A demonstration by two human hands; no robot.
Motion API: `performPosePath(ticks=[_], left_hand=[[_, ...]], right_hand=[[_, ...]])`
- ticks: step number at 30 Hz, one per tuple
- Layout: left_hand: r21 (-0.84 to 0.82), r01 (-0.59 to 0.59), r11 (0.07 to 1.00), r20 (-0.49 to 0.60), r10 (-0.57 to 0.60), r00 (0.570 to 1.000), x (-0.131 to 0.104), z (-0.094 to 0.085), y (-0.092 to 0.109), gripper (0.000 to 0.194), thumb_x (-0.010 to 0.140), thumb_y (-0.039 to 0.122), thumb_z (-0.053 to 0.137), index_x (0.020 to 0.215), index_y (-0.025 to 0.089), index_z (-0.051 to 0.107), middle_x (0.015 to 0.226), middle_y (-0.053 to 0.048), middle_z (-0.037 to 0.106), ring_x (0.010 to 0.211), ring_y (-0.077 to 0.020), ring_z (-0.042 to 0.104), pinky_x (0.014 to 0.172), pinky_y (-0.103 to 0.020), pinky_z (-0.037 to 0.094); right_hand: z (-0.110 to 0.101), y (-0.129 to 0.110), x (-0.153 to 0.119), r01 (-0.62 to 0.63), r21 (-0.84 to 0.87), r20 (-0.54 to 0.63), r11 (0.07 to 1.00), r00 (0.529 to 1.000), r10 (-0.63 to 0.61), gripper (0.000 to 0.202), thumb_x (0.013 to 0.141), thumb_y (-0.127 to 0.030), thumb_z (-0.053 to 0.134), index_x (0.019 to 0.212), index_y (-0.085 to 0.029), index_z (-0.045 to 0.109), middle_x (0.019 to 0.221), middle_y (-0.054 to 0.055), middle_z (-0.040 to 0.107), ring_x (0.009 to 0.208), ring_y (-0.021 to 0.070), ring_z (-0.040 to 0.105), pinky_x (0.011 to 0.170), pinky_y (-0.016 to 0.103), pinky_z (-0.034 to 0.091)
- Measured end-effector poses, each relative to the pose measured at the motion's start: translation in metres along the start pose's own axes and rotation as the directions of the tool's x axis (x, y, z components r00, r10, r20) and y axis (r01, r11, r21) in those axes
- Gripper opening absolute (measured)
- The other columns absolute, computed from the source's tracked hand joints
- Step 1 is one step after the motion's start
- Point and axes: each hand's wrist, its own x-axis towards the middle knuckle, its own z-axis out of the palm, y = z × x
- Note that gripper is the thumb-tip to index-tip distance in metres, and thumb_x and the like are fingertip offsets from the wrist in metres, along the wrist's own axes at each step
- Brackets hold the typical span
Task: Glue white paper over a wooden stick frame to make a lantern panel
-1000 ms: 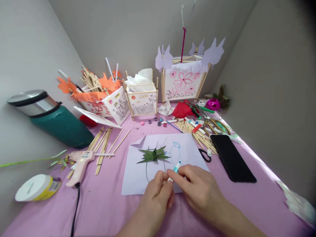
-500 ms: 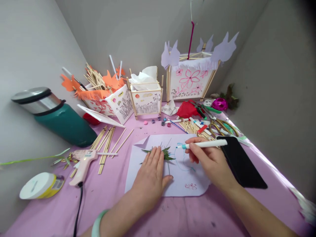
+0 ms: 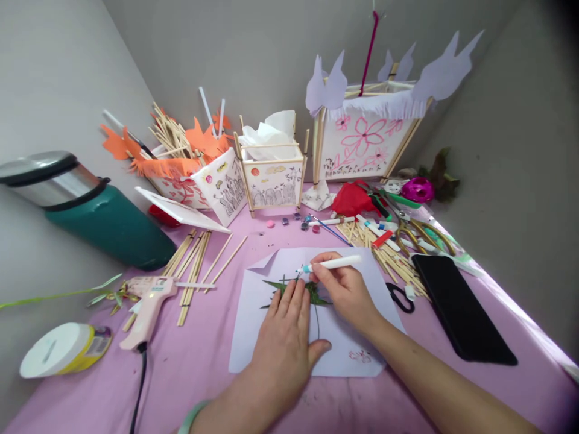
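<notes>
My left hand lies flat, fingers stretched out, over a green leafy sprig on a sheet of pale lilac paper. Leaf tips and a thin stem show around the fingers; the rest is covered. In my right hand is a white marker, pinched between thumb and fingers. Its blue tip is close above the left fingertips; whether it touches the paper I cannot tell. A small red drawing marks the sheet's lower right, and its upper left corner is folded over.
A pink glue gun, a white-lidded tub and a teal bottle stand left. Behind are decorated paper lanterns. To the right lie a black phone, scissors, wooden sticks and a black-handled tool.
My right hand has moved left with the marker, from the right of the sprig to just above my left fingertips. My left hand stays flat on the sprig. The camera view has shifted slightly.
</notes>
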Motion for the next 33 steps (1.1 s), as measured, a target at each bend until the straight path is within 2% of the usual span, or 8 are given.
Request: performPosePath(ticks=[4, 8, 10, 12, 15, 22, 28, 33], left_hand=[[0.001, 0.022, 1.0, -0.02, -0.022, 1.0, -0.001, 0.001, 0.003, 0.072, 0.09, 0.058, 0.038, 0.139, 0.004, 0.04, 0.149, -0.016, 0.032, 0.138, -0.0349, 0.03, 0.11, -0.051, 0.034], [0.007, 0.048, 0.999, -0.043, -0.048, 0.998, -0.002, 0.001, 0.005, 0.07, 0.091, 0.055, 0.038, 0.14, 0.005, 0.039, 0.149, -0.015, 0.033, 0.138, -0.0366, 0.028, 0.11, -0.051, 0.033], [0.01, 0.051, 0.999, -0.052, -0.05, 0.997, -0.002, 0.002, 0.006, 0.068, 0.092, 0.054, 0.036, 0.141, 0.006, 0.039, 0.149, -0.014, 0.035, 0.138, -0.0359, 0.028, 0.111, -0.052, 0.032], [0.015, 0.052, 0.999, -0.057, -0.051, 0.997, -0.003, 0.002, 0.006, 0.067, 0.093, 0.053, 0.034, 0.141, 0.007, 0.038, 0.149, -0.014, 0.035, 0.138, -0.0355, 0.028, 0.111, -0.052, 0.031], [0.02, 0.05, 0.999, -0.06, -0.049, 0.997, -0.003, 0.003, 0.006, 0.067, 0.093, 0.053, 0.032, 0.141, 0.006, 0.038, 0.15, -0.014, 0.033, 0.139, -0.0355, 0.028, 0.111, -0.052, 0.031], [0.023, 0.041, 0.999, -0.069, -0.04, 0.997, -0.003, 0.002, 0.006, 0.065, 0.093, 0.051, 0.033, 0.141, 0.007, 0.038, 0.149, -0.014, 0.035, 0.138, -0.0351, 0.028, 0.11, -0.051, 0.031], [0.01, 0.045, 0.999, -0.051, -0.045, 0.998, -0.003, 0.002, 0.007, 0.065, 0.094, 0.051, 0.031, 0.139, 0.006, 0.041, 0.145, -0.015, 0.042, 0.137, -0.0358, 0.03, 0.11, -0.052, 0.03], [-0.004, 0.056, 0.998, -0.024, -0.056, 0.998, -0.002, -0.001, 0.007, 0.066, 0.094, 0.051, 0.032, 0.14, 0.005, 0.04, 0.143, -0.017, 0.044, 0.136, -0.0363, 0.033, 0.111, -0.054, 0.028]], right_hand=[[-0.002, -0.008, 0.006, 0.032, -0.073, 0.055, 0.997, 0.998, -0.028, 0.023, 0.091, -0.041, 0.048, 0.097, -0.02, 0.056, 0.071, -0.001, 0.06, 0.068, 0.0139, 0.057, 0.067, 0.027, 0.045], [0.002, -0.016, 0.02, 0.086, -0.166, 0.167, 0.982, 0.984, -0.058, 0.019, 0.09, -0.031, 0.047, 0.104, -0.022, 0.056, 0.083, 0.001, 0.065, 0.076, 0.015, 0.06, 0.071, 0.028, 0.044], [0.004, -0.019, 0.028, 0.199, -0.367, 0.239, 0.909, 0.964, -0.115, 0.018, 0.086, -0.023, 0.051, 0.102, -0.022, 0.059, 0.087, 0.002, 0.065, 0.078, 0.0152, 0.058, 0.072, 0.028, 0.042], [0.006, -0.021, 0.036, 0.316, -0.549, 0.331, 0.774, 0.932, -0.146, 0.019, 0.082, -0.017, 0.055, 0.099, -0.02, 0.063, 0.085, 0.003, 0.063, 0.078, 0.0158, 0.056, 0.071, 0.027, 0.038], [0.004, -0.02, 0.043, 0.393, -0.668, 0.403, 0.632, 0.905, -0.136, 0.019, 0.081, -0.015, 0.057, 0.098, -0.019, 0.064, 0.08, 0.004, 0.061, 0.075, 0.016, 0.053, 0.069, 0.026, 0.034], [0.002, -0.02, 0.04, 0.433, -0.718, 0.462, 0.545, 0.882, -0.092, 0.02, 0.08, -0.016, 0.055, 0.098, -0.021, 0.063, 0.08, 0.004, 0.062, 0.076, 0.0172, 0.053, 0.07, 0.027, 0.032], [0.022, -0.037, 0.052, 0.447, -0.789, 0.526, 0.422, 0.846, 0.087, 0.026, 0.077, -0.018, 0.059, 0.103, -0.021, 0.059, 0.084, 0.005, 0.068, 0.079, 0.0204, 0.059, 0.069, 0.029, 0.03], [0.028, -0.034, 0.058, 0.498, -0.767, 0.572, 0.404, 0.816, 0.079, 0.021, 0.078, -0.02, 0.059, 0.1, -0.021, 0.058, 0.085, 0.004, 0.07, 0.078, 0.0214, 0.062, 0.071, 0.03, 0.029]])
